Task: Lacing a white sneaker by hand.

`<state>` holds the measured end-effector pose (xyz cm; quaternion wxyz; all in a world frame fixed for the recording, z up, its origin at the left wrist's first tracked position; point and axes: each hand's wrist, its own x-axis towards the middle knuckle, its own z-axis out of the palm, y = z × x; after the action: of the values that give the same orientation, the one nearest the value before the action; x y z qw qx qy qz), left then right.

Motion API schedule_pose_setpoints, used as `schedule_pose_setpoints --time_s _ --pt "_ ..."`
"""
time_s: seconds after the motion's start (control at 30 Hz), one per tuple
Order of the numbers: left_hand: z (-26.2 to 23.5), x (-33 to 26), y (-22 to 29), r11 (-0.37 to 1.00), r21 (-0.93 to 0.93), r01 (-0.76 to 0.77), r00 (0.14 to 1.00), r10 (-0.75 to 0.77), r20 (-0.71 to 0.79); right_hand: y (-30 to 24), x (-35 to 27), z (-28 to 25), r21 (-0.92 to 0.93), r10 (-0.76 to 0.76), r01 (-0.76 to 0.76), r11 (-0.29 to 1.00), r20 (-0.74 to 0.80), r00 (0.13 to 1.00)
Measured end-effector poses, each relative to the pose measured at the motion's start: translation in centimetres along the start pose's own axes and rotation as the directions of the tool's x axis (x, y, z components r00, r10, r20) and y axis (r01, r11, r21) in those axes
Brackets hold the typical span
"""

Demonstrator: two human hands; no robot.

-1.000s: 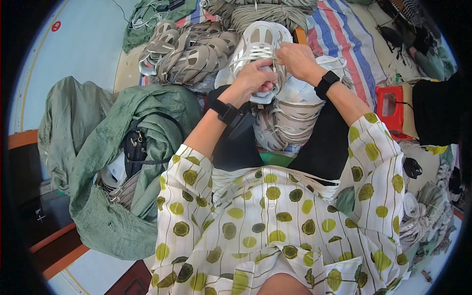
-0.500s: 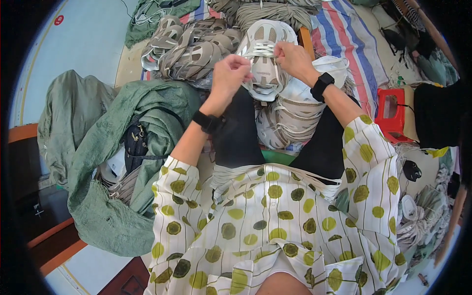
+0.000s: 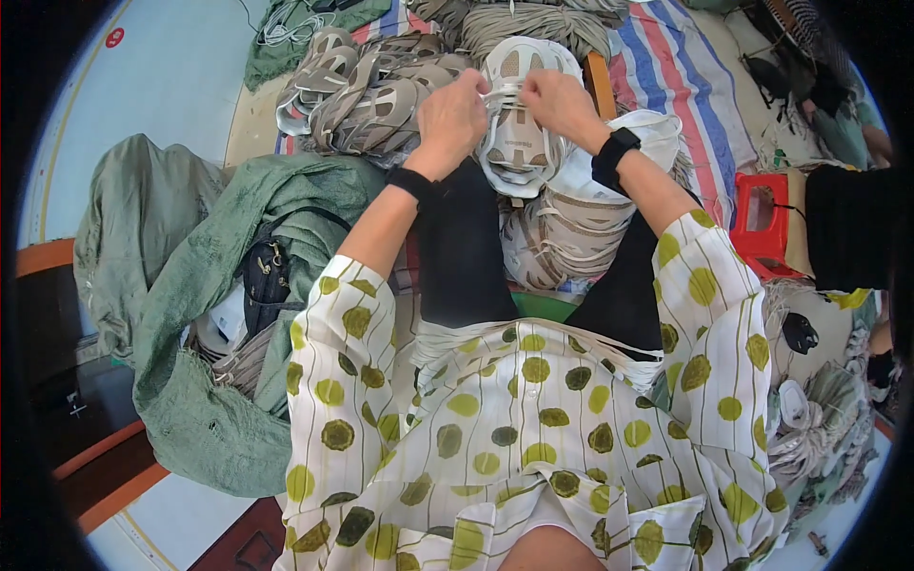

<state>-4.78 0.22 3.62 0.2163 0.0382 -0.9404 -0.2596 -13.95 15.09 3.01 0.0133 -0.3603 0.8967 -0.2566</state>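
Note:
A white and tan shoe upper (image 3: 515,138) lies ahead of me above my knees, its toe end away from me. White shoelace (image 3: 506,92) crosses its eyelet area. At the left edge of the upper, my left hand (image 3: 454,116) pinches the lace with closed fingers. My right hand (image 3: 564,103) is closed over the right side of the lacing, fingertips pressed together on the lace. Below, between my legs, sits a stack of similar uppers (image 3: 562,238). A bundle of loose pale laces (image 3: 619,359) drapes across my lap.
Brown-grey shoe uppers (image 3: 376,109) are heaped at the far left, with tied lace bundles (image 3: 528,30) behind. A green woven sack (image 3: 214,428) holding a black bag (image 3: 264,281) stands left. At right are a red plastic stool (image 3: 757,224) and striped sheeting (image 3: 671,81).
My left hand has moved up and slightly right to the lacing. My right hand has shifted slightly left and up, and the upper has shifted a little right.

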Motion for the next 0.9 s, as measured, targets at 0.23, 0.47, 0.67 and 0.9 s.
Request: schedule_pose_setpoints --time_s 0.23,0.47,0.67,0.9 --pt "0.3 2.9 1.1 0.73 0.277 -0.625 0.771 0.525 0.359 1.2 -0.7 -0.4 0.423 0.149 -0.18 0.888 0.105 0.983" --pt "-0.1 0.4 1.1 0.936 0.139 -0.323 0.93 0.287 0.23 0.8 -2.9 -1.2 0.227 0.136 -0.108 0.968 -0.113 0.984" --pt "-0.2 -2.4 2.1 0.946 0.281 -0.163 0.986 0.143 0.09 0.0 -4.9 -0.2 -0.086 0.031 -0.041 0.995 -0.116 0.993" --pt "0.8 -2.9 1.9 0.922 0.358 -0.149 0.989 0.147 0.033 -2.1 -5.9 0.2 -0.126 0.026 -0.048 0.991 -0.177 0.984"
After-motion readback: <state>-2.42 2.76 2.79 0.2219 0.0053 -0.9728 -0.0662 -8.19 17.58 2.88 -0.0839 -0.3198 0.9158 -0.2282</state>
